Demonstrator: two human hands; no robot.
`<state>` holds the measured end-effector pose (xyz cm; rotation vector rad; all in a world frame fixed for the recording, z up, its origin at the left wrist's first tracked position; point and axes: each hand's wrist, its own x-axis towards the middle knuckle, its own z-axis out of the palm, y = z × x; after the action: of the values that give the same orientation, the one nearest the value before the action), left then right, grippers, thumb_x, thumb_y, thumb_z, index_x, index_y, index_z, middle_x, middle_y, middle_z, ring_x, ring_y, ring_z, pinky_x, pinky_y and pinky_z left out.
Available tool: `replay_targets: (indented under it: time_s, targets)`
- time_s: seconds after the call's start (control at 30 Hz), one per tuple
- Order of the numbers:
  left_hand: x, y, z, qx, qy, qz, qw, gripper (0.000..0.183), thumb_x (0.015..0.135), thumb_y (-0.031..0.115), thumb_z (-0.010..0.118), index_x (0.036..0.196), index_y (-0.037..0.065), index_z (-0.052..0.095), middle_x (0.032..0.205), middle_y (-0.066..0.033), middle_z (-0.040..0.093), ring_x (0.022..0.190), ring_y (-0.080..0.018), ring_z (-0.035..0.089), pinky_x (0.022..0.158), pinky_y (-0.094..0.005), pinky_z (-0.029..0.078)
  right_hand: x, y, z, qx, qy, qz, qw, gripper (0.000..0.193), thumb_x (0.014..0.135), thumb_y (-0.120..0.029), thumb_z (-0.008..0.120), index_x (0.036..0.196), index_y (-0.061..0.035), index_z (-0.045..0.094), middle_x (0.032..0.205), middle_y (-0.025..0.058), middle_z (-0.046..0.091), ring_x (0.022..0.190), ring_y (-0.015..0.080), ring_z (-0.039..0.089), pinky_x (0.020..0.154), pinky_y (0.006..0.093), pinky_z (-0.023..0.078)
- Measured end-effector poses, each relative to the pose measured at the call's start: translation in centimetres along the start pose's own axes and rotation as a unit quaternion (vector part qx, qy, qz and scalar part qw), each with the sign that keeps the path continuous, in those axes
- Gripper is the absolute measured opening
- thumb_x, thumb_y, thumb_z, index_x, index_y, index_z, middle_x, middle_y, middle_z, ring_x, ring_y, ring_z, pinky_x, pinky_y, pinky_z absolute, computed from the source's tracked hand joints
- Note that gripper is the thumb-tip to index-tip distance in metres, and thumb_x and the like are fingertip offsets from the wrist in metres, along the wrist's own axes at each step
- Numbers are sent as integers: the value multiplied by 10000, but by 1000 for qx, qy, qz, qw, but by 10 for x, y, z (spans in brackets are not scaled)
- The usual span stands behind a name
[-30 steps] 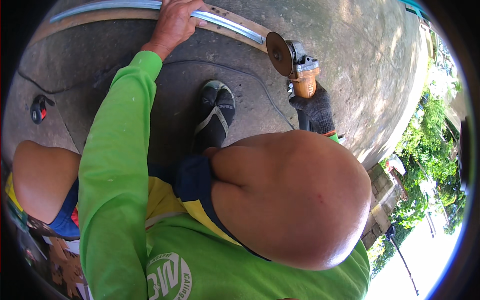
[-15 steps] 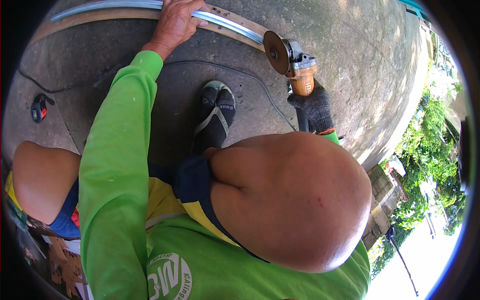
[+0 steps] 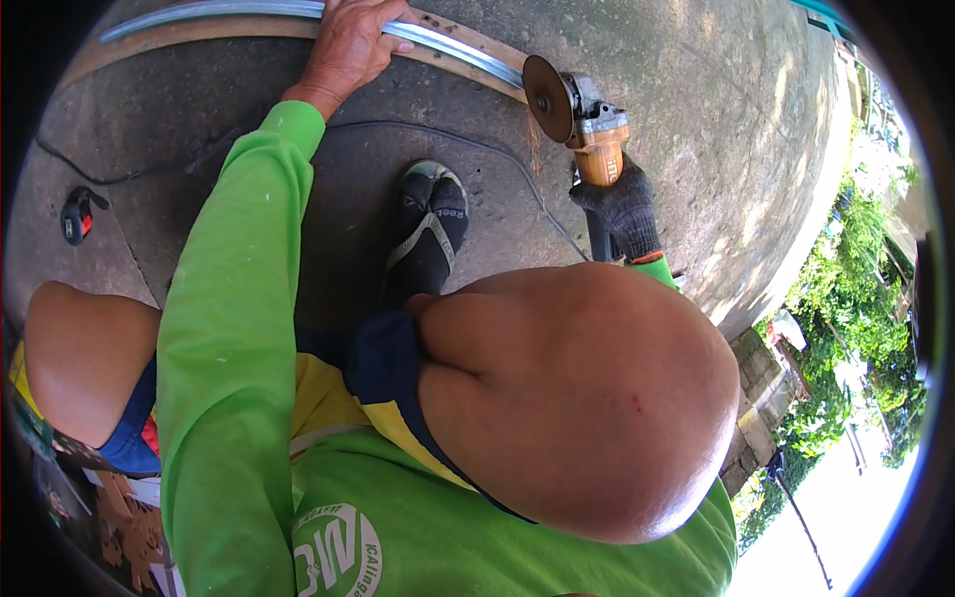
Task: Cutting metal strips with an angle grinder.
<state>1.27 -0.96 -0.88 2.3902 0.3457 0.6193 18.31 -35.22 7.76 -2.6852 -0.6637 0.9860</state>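
My left hand presses down on a long shiny metal strip that lies on a wooden board across the concrete floor. My right hand, in a dark glove, grips the orange body of an angle grinder. Its round disc stands edge-on at the strip's right end. My bent right knee fills the middle of the view, and my foot in a dark sandal rests on the floor below the strip.
A black power cord curves over the concrete toward the grinder. A small black and red object lies at the left. The slab ends at a ledge on the right, with green plants beyond.
The grinder has shifted slightly left along the strip, with the disc closer to the metal. My left hand stays on the strip.
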Motion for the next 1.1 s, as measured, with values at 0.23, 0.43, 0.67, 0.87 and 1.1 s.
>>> replay_targets:
  time_s: [0.23, 0.43, 0.67, 0.87, 1.1]
  targets:
    - [0, 0, 0, 0, 4, 2, 1000, 187, 659, 60, 630, 845, 69, 653, 897, -118, 619, 948, -350, 559, 872, -456, 413, -3, -3, 0, 6, 14, -9, 1000, 596, 610, -271, 888, 1107, -43, 651, 948, 143, 736, 871, 301, 725, 793, 398, 567]
    - [0, -2, 3, 4, 10, 11, 1000, 210, 641, 45, 623, 848, 72, 653, 900, -117, 622, 953, -356, 558, 873, -464, 413, -6, 0, 1, 0, 3, 15, 1000, 599, 612, -262, 887, 1114, -43, 646, 954, 142, 736, 870, 299, 724, 795, 399, 567]
    - [-1, 1, -1, 11, 3, 2, 1000, 210, 643, 45, 629, 850, 72, 653, 903, -121, 620, 956, -359, 557, 868, -466, 414, -2, -4, 1, 2, 2, -2, 1000, 581, 618, -258, 883, 1100, -36, 645, 931, 139, 731, 844, 291, 719, 782, 394, 569]
    - [0, 1, -1, -6, 4, 12, 1000, 205, 653, 46, 622, 853, 70, 655, 898, -125, 616, 949, -360, 554, 868, -466, 413, 3, -5, 1, 8, 4, 5, 1000, 591, 617, -250, 886, 1108, -29, 640, 932, 137, 731, 841, 282, 719, 782, 394, 569]
    - [-1, -4, 2, -4, 5, 10, 1000, 187, 673, 101, 601, 850, 68, 652, 897, -128, 616, 943, -363, 554, 864, -468, 414, -2, -5, 2, 22, 9, -2, 1000, 591, 624, -262, 888, 1113, -42, 640, 943, 139, 733, 861, 287, 721, 790, 393, 565]
